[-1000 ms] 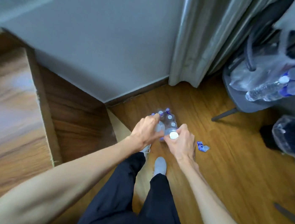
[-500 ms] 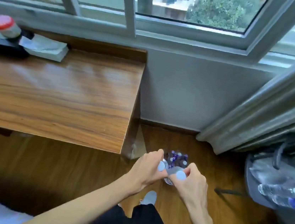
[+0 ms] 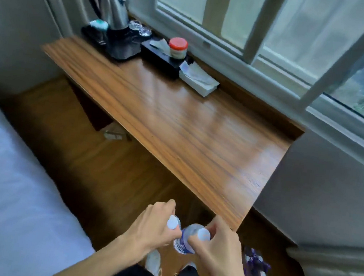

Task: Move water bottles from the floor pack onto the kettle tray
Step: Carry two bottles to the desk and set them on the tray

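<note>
My left hand (image 3: 152,226) grips a clear water bottle (image 3: 172,223) with a white cap, mostly hidden by the fingers. Beside it, my right hand (image 3: 220,245) holds a second bottle (image 3: 187,239) with a white cap and a blue label. Both hands hang low over the floor, in front of the near corner of the wooden desk (image 3: 189,125). The floor pack (image 3: 254,268) of bottles with purple wrap lies to the right of my right hand. A black kettle tray (image 3: 118,49) carrying a steel kettle (image 3: 112,10) sits at the desk's far left end.
Two glasses (image 3: 140,28) stand behind the kettle. A black tissue holder with a red-lidded jar (image 3: 178,48) and a white tissue box (image 3: 198,80) lie along the window side. A white bed (image 3: 7,173) fills the left. A curtain (image 3: 331,275) bunches at right.
Both hands have lifted a bottle each out of the floor pack. My view has swung up and left, from the pack to the desk with the kettle tray.
</note>
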{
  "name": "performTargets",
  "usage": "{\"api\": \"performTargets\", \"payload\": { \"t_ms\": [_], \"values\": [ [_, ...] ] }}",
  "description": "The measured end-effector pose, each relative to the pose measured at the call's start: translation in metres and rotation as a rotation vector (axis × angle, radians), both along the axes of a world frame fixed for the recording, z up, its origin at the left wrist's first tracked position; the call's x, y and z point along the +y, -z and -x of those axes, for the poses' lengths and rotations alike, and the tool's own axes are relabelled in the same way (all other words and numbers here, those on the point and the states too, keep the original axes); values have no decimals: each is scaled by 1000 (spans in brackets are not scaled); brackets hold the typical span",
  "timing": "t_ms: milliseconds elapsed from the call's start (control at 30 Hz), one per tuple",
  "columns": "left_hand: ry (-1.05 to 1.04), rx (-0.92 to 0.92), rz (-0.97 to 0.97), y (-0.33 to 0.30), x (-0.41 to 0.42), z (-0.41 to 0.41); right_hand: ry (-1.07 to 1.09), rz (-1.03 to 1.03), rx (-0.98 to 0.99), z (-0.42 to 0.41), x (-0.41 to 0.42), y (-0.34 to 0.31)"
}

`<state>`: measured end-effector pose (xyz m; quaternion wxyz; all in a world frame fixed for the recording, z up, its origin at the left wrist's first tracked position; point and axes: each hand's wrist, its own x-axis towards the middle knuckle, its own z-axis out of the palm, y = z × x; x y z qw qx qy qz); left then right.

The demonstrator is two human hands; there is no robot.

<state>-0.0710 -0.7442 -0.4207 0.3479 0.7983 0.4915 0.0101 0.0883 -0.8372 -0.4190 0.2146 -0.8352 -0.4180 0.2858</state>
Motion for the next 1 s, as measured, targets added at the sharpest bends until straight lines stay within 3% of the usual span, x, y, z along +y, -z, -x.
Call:
{"api": "performTargets", "payload": {
  "t_ms": [167,367,633,1000],
  "values": [
    [-228,-4,-92,-25,56,73,-225,-143,54,63,84,-38],
    [-421,-33,-227,-64,146,145,-458,-310,-65,126,204,-78],
    [-476,-34,-388,-102,295,217,-504,-506,-81,190,363,-92],
    [-452,-86,-413,-114,483,283,-365,-513,-46,255,531,-110]
  ]
}}
